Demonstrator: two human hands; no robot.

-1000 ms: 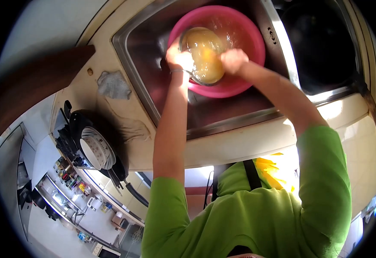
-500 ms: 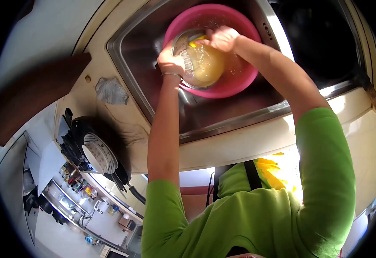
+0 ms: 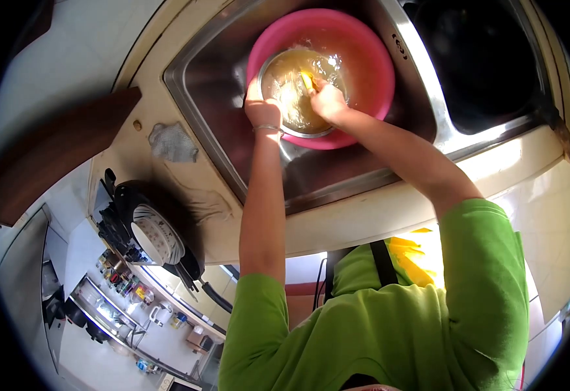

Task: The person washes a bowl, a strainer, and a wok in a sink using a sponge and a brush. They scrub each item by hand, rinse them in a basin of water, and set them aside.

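Observation:
A round metal bowl (image 3: 306, 134) holds cloudy, yellowish water and sits inside a pink plastic basin (image 3: 377, 78), which also has water in it. My left hand (image 3: 263, 112) is closed on the bowl's left rim. My right hand (image 3: 328, 101) reaches into the bowl from the right, its fingers wrapped round a small yellow piece (image 3: 307, 81) whose kind I cannot make out. Glare on the water hides the bowl's bottom and part of the fingertips.
The basin stands in a steel sink (image 3: 337, 179). A grey cloth (image 3: 173, 142) lies on the counter to the left. Stacked bowls (image 3: 158, 240) and a dark pan (image 3: 193, 264) are at lower left. A second, dark sink bowl (image 3: 474, 65) is at upper right.
My right hand has moved down and left, deeper into the bowl, with the yellow piece. The bowl, tilted before, now lies more level and full of water. My left hand stays at its rim.

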